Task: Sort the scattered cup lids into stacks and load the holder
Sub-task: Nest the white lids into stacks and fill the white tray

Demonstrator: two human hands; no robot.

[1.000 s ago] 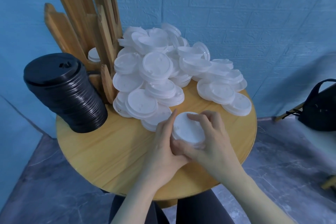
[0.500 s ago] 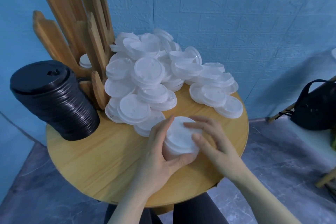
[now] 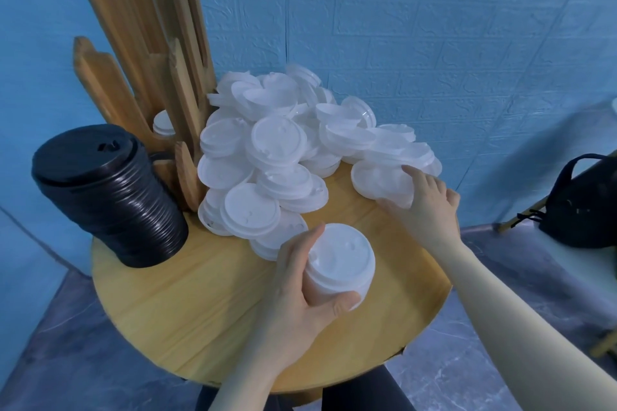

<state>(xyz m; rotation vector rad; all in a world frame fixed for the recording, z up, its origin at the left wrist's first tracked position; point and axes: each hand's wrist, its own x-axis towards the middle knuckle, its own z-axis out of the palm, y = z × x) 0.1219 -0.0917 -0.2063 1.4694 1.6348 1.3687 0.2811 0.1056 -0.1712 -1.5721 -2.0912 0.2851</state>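
A short stack of white lids [image 3: 339, 265] was held upright on the round wooden table [image 3: 187, 317] by the left hand [image 3: 300, 290], whose thumb and fingers were curled round the stack's side. The right hand [image 3: 424, 197] was stretched to the right edge of the loose pile of white lids [image 3: 283, 150], where a single white lid [image 3: 384, 182] was pinched between thumb and fingers; whether that lid was lifted clear of the table could not be told. The pile was heaped across the far half of the table, against the wooden holder [image 3: 160, 77], whose tall slats stood at the back left. A few white lids [image 3: 163, 123] were seen seated low between the slats. A tall stack of black lids [image 3: 110, 193] leaned on the table's left edge, just beside the holder. A black bag [image 3: 581, 203] lay on a separate surface at the far right, well apart from the table.
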